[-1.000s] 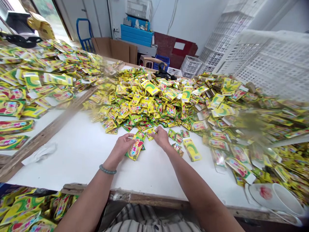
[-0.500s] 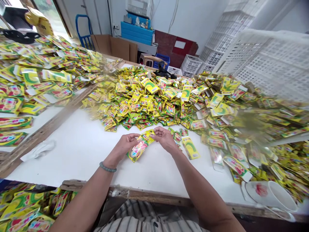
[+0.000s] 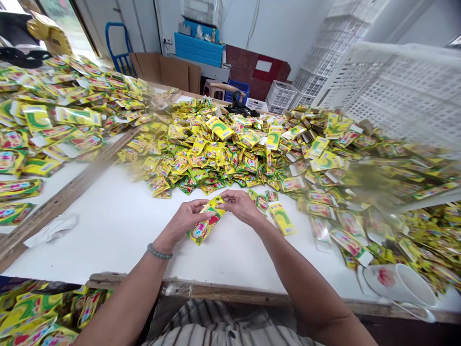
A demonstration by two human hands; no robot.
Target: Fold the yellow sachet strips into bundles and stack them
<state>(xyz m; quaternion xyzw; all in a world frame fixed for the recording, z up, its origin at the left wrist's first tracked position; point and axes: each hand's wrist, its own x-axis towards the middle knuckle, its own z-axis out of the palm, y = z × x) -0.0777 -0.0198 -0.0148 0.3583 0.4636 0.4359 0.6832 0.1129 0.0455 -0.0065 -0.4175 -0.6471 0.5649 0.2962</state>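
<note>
Closer to the left hand [image 3: 185, 218] than half a second ago, the right hand [image 3: 243, 206] pinches what may be a sachet [image 3: 215, 200] at the far end of the packet [image 3: 202, 231]. On the heap's [image 3: 216, 156] near side, the packet's long axis slants rightward toward it, left hand pinching its edge; glossy, yellow-green, red-printed.

- On the held carton [image 3: 201, 230], large outlined lettering is printed — an S can be made out at its near end, but the full word cannot be read.
- On the cartons at the left edge [image 3: 20, 188], similar lettering is carried, too blurred to be read.
- On a carton atop the middle heap [image 3: 220, 129], a barcode [image 3: 228, 133] is printed — its digits are too small.
</note>
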